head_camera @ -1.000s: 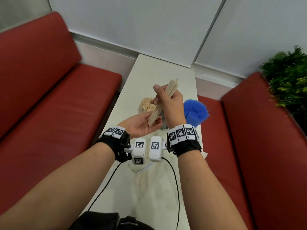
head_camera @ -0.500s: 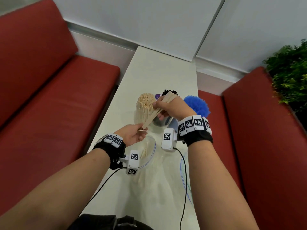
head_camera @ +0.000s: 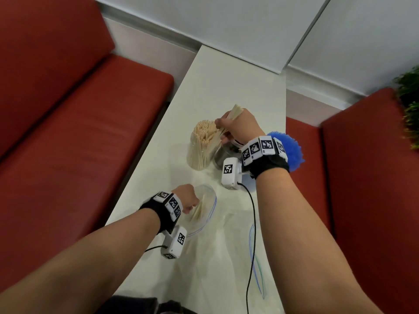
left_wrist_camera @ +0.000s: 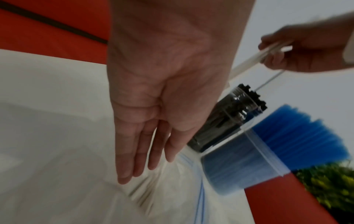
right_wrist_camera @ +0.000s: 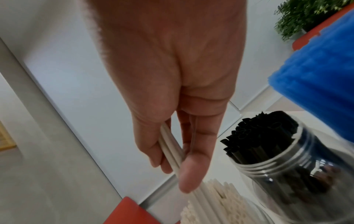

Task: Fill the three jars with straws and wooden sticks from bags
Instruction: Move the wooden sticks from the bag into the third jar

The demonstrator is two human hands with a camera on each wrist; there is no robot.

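Note:
My right hand (head_camera: 235, 126) pinches a small bundle of pale straws (head_camera: 233, 113) between thumb and fingers (right_wrist_camera: 187, 171), with their lower ends in the clear jar packed with pale straws (head_camera: 201, 146). Beside it stands a jar of black straws (head_camera: 223, 156) (right_wrist_camera: 283, 151), and further right a jar of blue straws (head_camera: 289, 150) (left_wrist_camera: 287, 136). My left hand (head_camera: 188, 198) reaches with straight fingers (left_wrist_camera: 134, 166) into the mouth of a clear zip bag (head_camera: 207, 207) that holds a few pale straws (left_wrist_camera: 141, 192). It grips nothing.
The narrow white table (head_camera: 226, 82) runs away from me between two red benches (head_camera: 79, 132). A second flat clear bag (head_camera: 256, 264) lies near my right forearm. Wrist camera cables cross the table. A green plant (head_camera: 408, 105) stands at the far right.
My right hand has carried the straw bundle down and forward, setting its lower ends into the pale-straw jar. My left hand has left the bundle and dropped to the bag mouth.

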